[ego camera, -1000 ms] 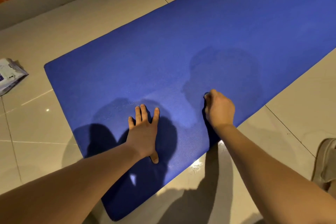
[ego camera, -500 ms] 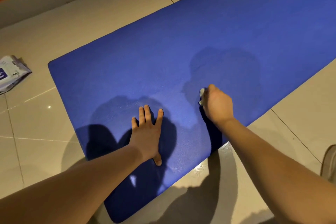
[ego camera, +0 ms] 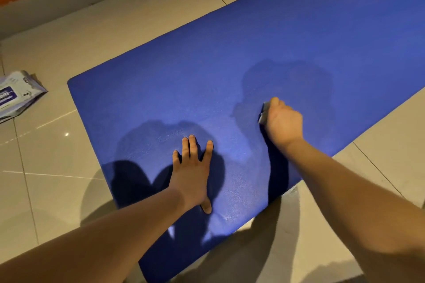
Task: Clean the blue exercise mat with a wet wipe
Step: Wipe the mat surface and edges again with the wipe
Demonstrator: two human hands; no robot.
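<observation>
Head view. Blue exercise mat lies flat on the tiled floor, near end toward the person and the rest running off the frame at upper right.

Left hand is open, fingers straight and spread, palm pressed on the mat near its front edge. It has not shifted over the last second and reads as a brace to keep the mat from creeping.

Right hand is curled into a fist around the wet wipe, knuckles down on the mat.

Change: a second ago the wipe was hidden under the fist. Now a pale bunched edge shows at the hand's left side, and the hand has slid a little farther up the mat. The hand is slightly blurred, so probably mid-stroke.

Judgement: scrubbing is under way on a patch near the right front edge. Most of the mat's length looks not yet reached.

Wipe pack lies on the floor well to the left, apart from the mat.
</observation>
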